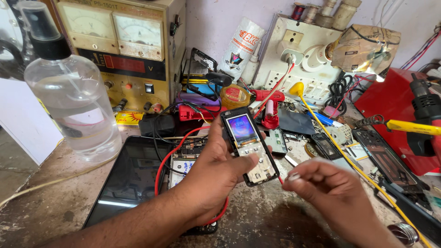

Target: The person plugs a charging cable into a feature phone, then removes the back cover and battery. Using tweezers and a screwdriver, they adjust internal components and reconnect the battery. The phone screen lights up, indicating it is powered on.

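The right hand point(331, 193) hangs loosely curled, fingertips pinched, holding nothing I can see. The left hand point(216, 177) grips a lit, opened phone point(249, 144), thumb on its keypad

I see two bare forearms entering from the lower edge, no sleeves, no watch or rings visible. Left hand point(216, 172) shows short-trimmed nails. Right hand point(328, 193) is motion-blurred; one pale fingernail is discernible. No gloves on either.

Bright daylight, soft shadows; right hand point(337, 195) motion-blurred; glare on tablet screen point(126, 181); wide-angle bending at edges.
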